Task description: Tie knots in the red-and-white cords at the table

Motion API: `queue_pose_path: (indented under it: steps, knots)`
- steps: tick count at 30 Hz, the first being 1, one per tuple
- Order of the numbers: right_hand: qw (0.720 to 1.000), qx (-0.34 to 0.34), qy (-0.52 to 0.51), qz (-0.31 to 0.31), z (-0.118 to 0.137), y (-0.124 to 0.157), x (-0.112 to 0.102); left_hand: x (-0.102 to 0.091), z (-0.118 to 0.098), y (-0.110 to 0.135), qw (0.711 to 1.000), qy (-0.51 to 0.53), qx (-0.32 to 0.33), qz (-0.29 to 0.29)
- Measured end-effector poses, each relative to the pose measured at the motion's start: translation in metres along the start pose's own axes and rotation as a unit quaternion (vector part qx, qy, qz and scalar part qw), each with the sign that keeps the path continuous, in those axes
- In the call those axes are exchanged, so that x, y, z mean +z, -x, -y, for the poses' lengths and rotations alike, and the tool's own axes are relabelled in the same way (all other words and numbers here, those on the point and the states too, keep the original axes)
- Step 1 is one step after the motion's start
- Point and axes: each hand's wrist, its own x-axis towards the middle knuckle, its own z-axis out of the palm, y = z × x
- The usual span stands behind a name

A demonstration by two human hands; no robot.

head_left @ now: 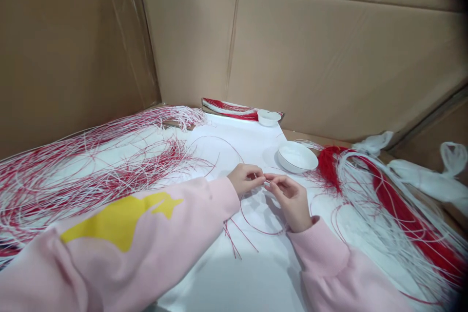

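Observation:
My left hand (245, 179) and my right hand (291, 200) meet over the white sheet, fingertips almost touching. Both pinch a thin red cord (268, 233), which hangs in a loop below them onto the sheet. A small pale bit shows at the fingertips, too tiny to make out. Short red cord ends (234, 239) stick out beneath my left wrist. Just beyond my right hand stands a shallow white bowl (298, 157); its inside looks white, and any small contents cannot be told.
Long bundles of red and white cords (146, 170) spread across the left side. More red and white hanks (395, 195) lie at right, beside white plastic bags (431, 175). A smaller white bowl (269, 117) sits at the back. Cardboard walls (310, 48) enclose the white sheet (226, 282).

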Motion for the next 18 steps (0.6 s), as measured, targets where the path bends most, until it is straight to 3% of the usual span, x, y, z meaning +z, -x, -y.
queue_pose_path:
  steps: [6,13,18]
  knots:
    - [0.999,0.027,-0.032,-0.004,-0.003,0.0028,-0.0027,0.0008,0.0003,0.0012,1.0,0.004,-0.012,0.003]
    - [0.979,0.1,-0.168,-0.056,-0.003,0.0057,-0.0006,0.0018,0.0021,0.0015,0.997,0.06,-0.05,0.009]
    - [0.962,0.113,-0.233,-0.091,-0.0064,0.001,-0.0014,0.0028,0.0067,-0.005,0.976,0.188,-0.098,-0.052]
